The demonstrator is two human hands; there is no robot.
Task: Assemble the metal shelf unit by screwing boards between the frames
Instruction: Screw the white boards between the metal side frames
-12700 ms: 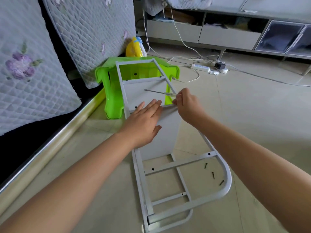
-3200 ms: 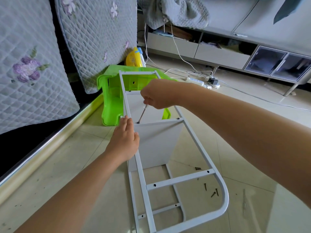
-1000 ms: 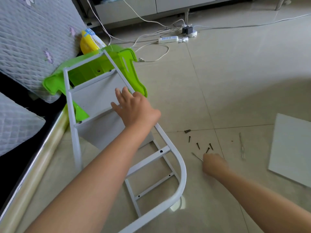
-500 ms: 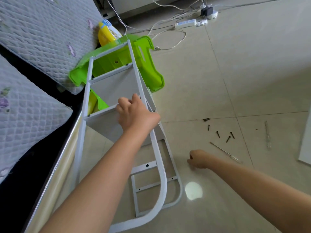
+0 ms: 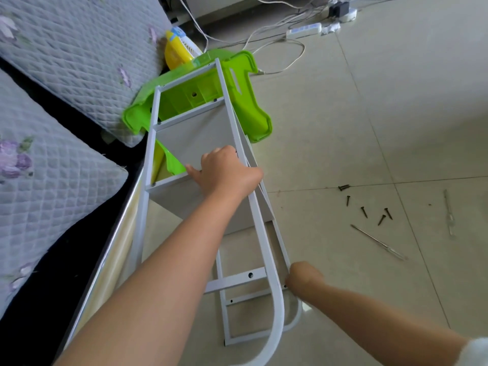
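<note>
The white metal shelf (image 5: 266, 249) is lying on the floor (image 5: 369, 128), its far end leaning on a green plastic stool (image 5: 248, 101). A gray board (image 5: 190, 143) is sitting between the frames. The left hand (image 5: 224, 173) is gripping the frame's right rail beside the board. The right hand (image 5: 303, 277) is curling its grip around the lower frame near the round end. Five dark screws (image 5: 364, 211) are lying on the floor to the right, with a thin screwdriver (image 5: 377, 241) just beside them and a clear stick (image 5: 449, 213) farther right. A quilted mattress (image 5: 66, 56) is leaning on the left. A yellow thing (image 5: 177, 52) is peeking out behind the stool, mostly hidden. White cords (image 5: 264, 40) are trailing at the top.
</note>
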